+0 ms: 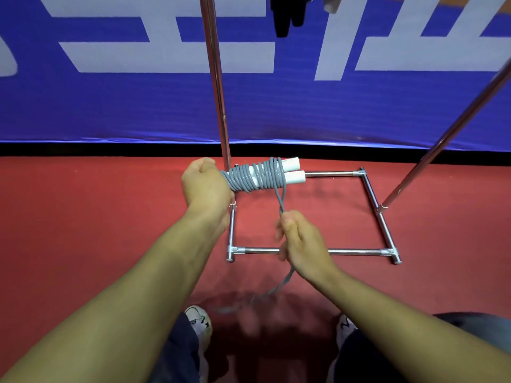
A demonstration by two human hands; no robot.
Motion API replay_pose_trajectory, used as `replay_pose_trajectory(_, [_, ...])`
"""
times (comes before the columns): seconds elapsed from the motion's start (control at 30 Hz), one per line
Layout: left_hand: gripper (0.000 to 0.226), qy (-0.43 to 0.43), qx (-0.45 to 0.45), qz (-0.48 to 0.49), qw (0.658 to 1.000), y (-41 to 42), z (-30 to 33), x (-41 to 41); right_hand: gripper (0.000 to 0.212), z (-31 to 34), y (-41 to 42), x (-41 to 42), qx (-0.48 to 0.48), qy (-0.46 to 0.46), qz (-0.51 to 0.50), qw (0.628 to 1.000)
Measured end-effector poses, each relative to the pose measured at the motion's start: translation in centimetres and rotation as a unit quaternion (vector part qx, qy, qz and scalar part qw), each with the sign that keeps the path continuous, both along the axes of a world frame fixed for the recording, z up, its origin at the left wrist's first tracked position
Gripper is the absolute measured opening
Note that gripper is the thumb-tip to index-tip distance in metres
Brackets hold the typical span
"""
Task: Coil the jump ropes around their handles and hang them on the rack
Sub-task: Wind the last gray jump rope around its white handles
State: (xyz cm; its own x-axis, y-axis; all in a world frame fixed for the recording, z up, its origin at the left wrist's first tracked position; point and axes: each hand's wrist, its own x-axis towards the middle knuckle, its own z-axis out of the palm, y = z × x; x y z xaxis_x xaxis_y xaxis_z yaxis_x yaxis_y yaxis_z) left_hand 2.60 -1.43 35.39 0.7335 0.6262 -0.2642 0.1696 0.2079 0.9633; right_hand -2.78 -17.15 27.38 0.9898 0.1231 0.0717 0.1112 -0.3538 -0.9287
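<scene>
My left hand (204,183) grips one end of two white jump-rope handles (293,176) held side by side and pointing right. Grey rope (254,175) is wound in several turns around them. A doubled strand runs down from the coil to my right hand (301,241), which pinches it below the handles. The loose rope tail (279,286) trails blurred toward the floor between my feet. The chrome rack (218,78) stands just behind my hands, with its rectangular base (370,189) on the red floor.
Dark and white jump-rope handles (287,15) hang near the top edge. A slanted chrome pole (448,128) rises at the right. A blue banner with white lettering (110,100) backs the rack. My white shoes (199,319) stand near the bottom.
</scene>
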Motion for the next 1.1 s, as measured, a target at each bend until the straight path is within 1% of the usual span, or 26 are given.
replay_pose_trajectory(0.03, [0.026, -0.006, 0.001, 0.003, 1.000, 0.0, 0.1, 0.0, 0.038, -0.5, 0.0, -0.2, -0.009, 0.002, 0.022, 1.000])
replay_pose_trajectory(0.07, [0.027, -0.009, 0.003, 0.011, 1.000, 0.2, 0.1, 0.2, 0.041, -0.7, 0.1, -0.6, -0.022, -0.012, 0.033, 0.999])
replay_pose_trajectory(0.1, [0.027, -0.009, 0.007, 0.023, 1.000, 0.6, 0.1, 0.4, 0.039, -1.0, 0.1, -0.8, -0.030, -0.025, 0.038, 0.998])
replay_pose_trajectory(0.13, [0.026, -0.007, 0.016, 0.036, 0.999, 1.0, 0.0, 0.6, 0.032, -1.3, 0.2, -1.0, -0.043, -0.034, 0.050, 0.997])
replay_pose_trajectory(0.17, [0.026, -0.006, 0.032, 0.049, 0.998, 1.4, -0.1, 0.8, 0.025, -1.5, 0.2, -1.1, -0.055, -0.027, 0.075, 0.995])
replay_pose_trajectory(0.2, [0.026, -0.007, 0.052, 0.058, 0.997, 1.8, -0.2, 0.9, 0.025, -1.6, 0.1, -1.1, -0.069, -0.011, 0.112, 0.991])
replay_pose_trajectory(0.27, [0.025, -0.016, 0.089, 0.064, 0.994, 2.1, -0.3, 1.0, 0.038, -1.7, -0.1, -1.0, -0.097, 0.012, 0.174, 0.980])
replay_pose_trajectory(0.3, [0.024, -0.020, 0.100, 0.063, 0.993, 2.2, -0.3, 1.0, 0.042, -1.6, -0.1, -0.8, -0.110, 0.022, 0.184, 0.976])
replay_pose_trajectory(0.37, [0.023, -0.031, 0.115, 0.055, 0.991, 2.0, -0.2, 1.0, 0.038, -1.4, -0.3, -0.4, -0.133, 0.041, 0.174, 0.975])
replay_pose_trajectory(0.47, [0.024, -0.049, 0.133, 0.051, 0.989, 1.9, -0.2, 1.1, 0.023, -1.3, -0.8, 0.6, -0.159, 0.083, 0.130, 0.975])
replay_pose_trajectory(0.53, [0.024, -0.057, 0.132, 0.050, 0.988, 1.8, -0.1, 1.0, 0.012, -1.0, -1.1, 1.0, -0.149, 0.101, 0.105, 0.978])
replay_pose_trajectory(0.57, [0.025, -0.058, 0.127, 0.048, 0.989, 1.7, -0.2, 1.0, 0.013, -0.8, -1.2, 1.1, -0.139, 0.115, 0.088, 0.980])
replay_pose_trajectory(0.6, [0.026, -0.059, 0.116, 0.049, 0.990, 1.7, -0.2, 0.9, 0.018, -0.7, -1.2, 1.1, -0.131, 0.120, 0.064, 0.982])
replay_pose_trajectory(0.67, [0.026, -0.054, 0.074, 0.057, 0.994, 1.7, -0.1, 1.0, 0.027, -1.2, -1.1, 1.3, -0.140, 0.098, -0.015, 0.985])
replay_pose_trajectory(0.7, [0.026, -0.049, 0.050, 0.063, 0.996, 1.8, -0.2, 1.1, 0.028, -1.6, -1.0, 1.2, -0.128, 0.100, -0.050, 0.985])
replay_pose_trajectory(0.73, [0.027, -0.045, 0.031, 0.067, 0.996, 1.9, -0.2, 1.1, 0.025, -1.8, -0.7, 1.0, -0.091, 0.125, -0.068, 0.986])
replay_pose_trajectory(0.8, [0.027, -0.041, 0.012, 0.065, 0.997, 1.8, -0.3, 1.1, 0.019, -2.3, 0.1, 0.2, 0.025, 0.211, -0.061, 0.975])
replay_pose_trajectory(0.83, [0.026, -0.040, 0.007, 0.061, 0.997, 1.7, -0.3, 1.0, 0.025, -2.2, 0.6, -0.4, 0.072, 0.240, -0.041, 0.967])
replay_pose_trajectory(0.9, [0.026, -0.036, -0.010, 0.063, 0.997, 1.6, -0.2, 1.0, 0.037, -2.0, 1.2, -1.3, 0.111, 0.223, 0.004, 0.968])
replay_pose_trajectory(0.97, [0.025, -0.028, -0.031, 0.072, 0.996, 1.8, 0.0, 1.2, 0.050, -1.5, 1.6, -1.8, 0.171, 0.228, 0.032, 0.958])
replay_pose_trajectory(1.03, [0.023, -0.019, -0.045, 0.079, 0.996, 2.2, 0.2, 1.3, 0.066, -0.9, 1.5, -1.8, 0.237, 0.283, 0.040, 0.928])
replay_pose_trajectory(1.07, [0.021, -0.020, -0.050, 0.084, 0.995, 2.3, 0.2, 1.4, 0.069, -0.6, 1.4, -1.9, 0.254, 0.309, 0.048, 0.915])
replay_pose_trajectory(1.1, [0.021, -0.022, -0.056, 0.089, 0.994, 2.5, 0.3, 1.4, 0.069, -0.4, 1.3, -2.1, 0.244, 0.315, 0.054, 0.916])
